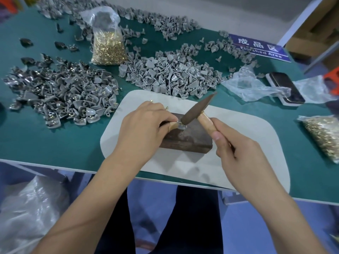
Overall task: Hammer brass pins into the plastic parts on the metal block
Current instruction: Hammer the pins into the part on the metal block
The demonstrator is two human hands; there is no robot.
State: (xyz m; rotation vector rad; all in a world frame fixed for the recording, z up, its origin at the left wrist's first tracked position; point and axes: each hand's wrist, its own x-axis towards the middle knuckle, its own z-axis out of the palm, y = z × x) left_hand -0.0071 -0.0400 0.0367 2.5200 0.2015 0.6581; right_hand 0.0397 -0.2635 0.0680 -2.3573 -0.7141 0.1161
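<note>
Left hand [145, 123]: palm down, fingers curled, fingertips pinched together at its right edge. Forearm bare, entering from near left. Right hand [240, 153]: fist-like grip, thumb extended along the top, pointing far-left. Forearm bare, entering from near right.

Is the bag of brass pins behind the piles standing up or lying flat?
Standing up. The bag of brass pins rises above the grey plastic parts around it, its gathered top uppermost and pins filling its lower part.

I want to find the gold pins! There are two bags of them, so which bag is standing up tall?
The bag of brass pins behind the heaps, far side of the table. It stands upright; the other bag, at the right edge, lies flat.
</note>
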